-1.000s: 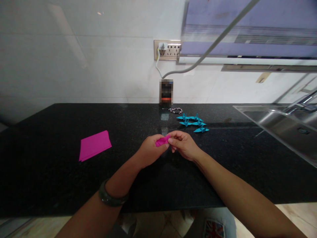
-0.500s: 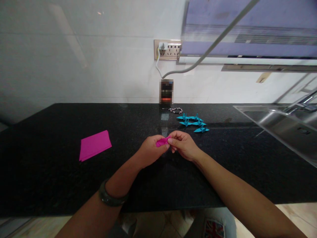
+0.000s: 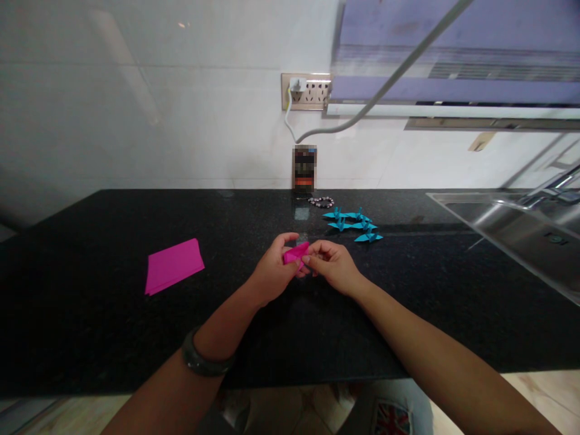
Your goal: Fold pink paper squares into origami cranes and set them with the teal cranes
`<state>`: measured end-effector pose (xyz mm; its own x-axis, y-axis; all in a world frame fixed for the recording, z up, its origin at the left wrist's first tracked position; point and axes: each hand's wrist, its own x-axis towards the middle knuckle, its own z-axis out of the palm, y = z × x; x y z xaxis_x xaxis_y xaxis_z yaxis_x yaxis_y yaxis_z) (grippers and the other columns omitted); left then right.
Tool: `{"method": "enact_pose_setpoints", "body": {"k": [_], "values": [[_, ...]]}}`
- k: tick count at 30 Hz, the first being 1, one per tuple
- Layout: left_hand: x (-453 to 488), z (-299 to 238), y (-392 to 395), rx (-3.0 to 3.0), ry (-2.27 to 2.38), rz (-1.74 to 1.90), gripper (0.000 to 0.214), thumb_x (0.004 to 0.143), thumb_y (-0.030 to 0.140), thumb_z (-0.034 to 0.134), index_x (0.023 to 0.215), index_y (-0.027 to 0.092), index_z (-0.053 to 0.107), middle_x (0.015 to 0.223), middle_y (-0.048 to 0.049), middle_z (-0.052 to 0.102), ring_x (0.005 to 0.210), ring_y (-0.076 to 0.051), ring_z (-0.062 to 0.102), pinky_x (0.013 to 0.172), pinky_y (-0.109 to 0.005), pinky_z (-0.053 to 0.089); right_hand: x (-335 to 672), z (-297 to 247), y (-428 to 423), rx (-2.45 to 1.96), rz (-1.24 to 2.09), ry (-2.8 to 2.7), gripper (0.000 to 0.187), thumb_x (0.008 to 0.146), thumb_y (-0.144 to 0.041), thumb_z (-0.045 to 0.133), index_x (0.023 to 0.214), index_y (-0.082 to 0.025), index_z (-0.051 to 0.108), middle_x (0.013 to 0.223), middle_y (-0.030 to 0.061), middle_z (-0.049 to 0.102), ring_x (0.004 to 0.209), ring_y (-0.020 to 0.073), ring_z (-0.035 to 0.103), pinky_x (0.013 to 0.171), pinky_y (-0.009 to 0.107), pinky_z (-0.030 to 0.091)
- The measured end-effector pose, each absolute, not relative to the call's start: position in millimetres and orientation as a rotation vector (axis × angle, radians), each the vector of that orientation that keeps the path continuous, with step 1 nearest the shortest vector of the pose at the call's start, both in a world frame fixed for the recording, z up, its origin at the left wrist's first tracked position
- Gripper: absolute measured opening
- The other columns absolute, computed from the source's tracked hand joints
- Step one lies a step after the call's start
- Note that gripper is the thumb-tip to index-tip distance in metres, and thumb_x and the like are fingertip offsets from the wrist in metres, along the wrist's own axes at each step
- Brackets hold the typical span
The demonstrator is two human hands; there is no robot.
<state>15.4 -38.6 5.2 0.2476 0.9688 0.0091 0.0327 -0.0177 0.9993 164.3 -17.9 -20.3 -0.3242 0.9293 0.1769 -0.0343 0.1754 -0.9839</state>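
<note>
A small folded piece of pink paper (image 3: 295, 254) is held between my two hands, above the dark countertop. My left hand (image 3: 275, 269) grips it with the thumb on its near side and fingers beneath; the index finger is lifted away. The fingertips of my right hand (image 3: 333, 263) pinch its right edge. Part of the paper is covered by the thumbs. Several blue folded paper cranes (image 3: 357, 223) stand beyond my right hand. Farther to the left lies a stack of flat pink paper sheets (image 3: 176, 264).
The black stone countertop (image 3: 113, 338) runs up to a white tiled wall. A beaded bracelet (image 3: 322, 202) lies at the back near a phone-like blurred object (image 3: 305, 169) leaning on the wall. At the right is a steel sink (image 3: 521, 235). A grey cable (image 3: 376, 103) hangs in front.
The pink paper has turned and opened up more between my hands. My left fingers have lifted and spread, while my right fingertips have shifted slightly along its edge.
</note>
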Motion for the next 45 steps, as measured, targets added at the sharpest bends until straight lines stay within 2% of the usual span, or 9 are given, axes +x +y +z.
{"method": "enact_pose_setpoints", "body": {"k": [3, 6, 12, 19, 24, 29, 35, 41, 45], "values": [[15, 4, -37, 1.256, 1.052, 1.049, 0.033, 0.072, 0.015, 0.055, 0.102, 0.015, 0.041, 0.082, -0.0039, 0.06, 0.069, -0.012, 0.061, 0.065, -0.028, 0.05, 163, -18, -19, -0.908, 1.268, -1.511, 0.019, 0.07, -0.033, 0.061, 0.075, -0.015, 0.059, 0.062, -0.0001, 0.058, 0.048, 0.0074, 0.049, 0.044, 0.02, 0.039], [15, 5, -36, 1.183, 1.084, 1.057, 0.024, 0.073, 0.016, 0.054, 0.095, 0.015, 0.043, 0.079, -0.0043, 0.061, 0.068, -0.013, 0.062, 0.063, -0.026, 0.051, 164, -18, -18, -0.918, 1.271, -1.507, 0.021, 0.072, -0.035, 0.058, 0.076, -0.015, 0.059, 0.061, -0.0002, 0.058, 0.044, 0.0065, 0.047, 0.045, 0.021, 0.039], [16, 7, -36, 1.143, 1.153, 1.106, 0.027, 0.07, 0.013, 0.055, 0.095, 0.016, 0.044, 0.074, -0.002, 0.062, 0.061, -0.011, 0.061, 0.056, -0.022, 0.049, 163, -27, -17, -0.965, 1.169, -1.567, 0.014, 0.069, -0.029, 0.061, 0.077, -0.017, 0.059, 0.061, -0.0002, 0.058, 0.047, 0.0087, 0.048, 0.045, 0.021, 0.037], [16, 3, -36, 1.269, 1.175, 1.039, 0.029, 0.069, 0.021, 0.059, 0.095, 0.016, 0.046, 0.08, -0.0044, 0.063, 0.062, -0.013, 0.062, 0.051, -0.02, 0.047, 167, -20, -22, -0.981, 0.528, -1.853, 0.008, 0.075, -0.02, 0.053, 0.076, -0.019, 0.06, 0.069, 0.0024, 0.054, 0.063, 0.0125, 0.049, 0.057, 0.025, 0.037], [16, 0, -37, 1.355, 1.159, 1.102, 0.029, 0.071, 0.021, 0.058, 0.097, 0.018, 0.046, 0.079, -0.0042, 0.064, 0.07, -0.016, 0.064, 0.056, -0.023, 0.049, 169, -17, -21, -0.96, 0.391, -1.968, 0.007, 0.076, -0.016, 0.05, 0.077, -0.018, 0.057, 0.07, 0.0025, 0.053, 0.066, 0.0133, 0.049, 0.059, 0.025, 0.036], [18, 3, -39, 1.321, 1.152, 1.091, 0.029, 0.07, 0.021, 0.058, 0.096, 0.017, 0.046, 0.076, -0.0043, 0.065, 0.067, -0.016, 0.064, 0.054, -0.022, 0.049, 168, -19, -19, -0.983, 0.329, -2.021, 0.007, 0.078, -0.015, 0.046, 0.076, -0.017, 0.053, 0.071, 0.0032, 0.05, 0.068, 0.0138, 0.047, 0.061, 0.025, 0.037], [18, 4, -37, 1.24, 1.145, 1.082, 0.035, 0.067, 0.018, 0.06, 0.097, 0.017, 0.044, 0.07, -0.0021, 0.064, 0.06, -0.015, 0.063, 0.048, -0.021, 0.048, 167, -19, -22, -1.02, 0.425, -1.944, 0.004, 0.077, -0.018, 0.049, 0.074, -0.017, 0.051, 0.069, 0.0016, 0.049, 0.065, 0.0123, 0.046, 0.059, 0.024, 0.037], [17, 3, -38, 1.363, 1.145, 1.031, 0.026, 0.07, 0.021, 0.055, 0.094, 0.015, 0.047, 0.052, 0.0039, 0.054, 0.041, -0.01, 0.052, 0.038, -0.018, 0.041, 164, -22, -20, -0.962, 1.032, -1.725, 0.011, 0.076, -0.027, 0.052, 0.081, -0.017, 0.055, 0.067, -0.0002, 0.054, 0.051, 0.0085, 0.048, 0.048, 0.022, 0.04], [14, 2, -39, 1.494, 1.178, 0.994, 0.025, 0.074, 0.026, 0.051, 0.097, 0.015, 0.049, 0.058, 0.0029, 0.055, 0.037, -0.006, 0.043, 0.034, -0.017, 0.034, 163, -22, -18, -0.904, 1.266, -1.568, 0.018, 0.072, -0.031, 0.058, 0.078, -0.015, 0.057, 0.065, -0.0006, 0.058, 0.045, 0.0068, 0.047, 0.045, 0.021, 0.039]]}}
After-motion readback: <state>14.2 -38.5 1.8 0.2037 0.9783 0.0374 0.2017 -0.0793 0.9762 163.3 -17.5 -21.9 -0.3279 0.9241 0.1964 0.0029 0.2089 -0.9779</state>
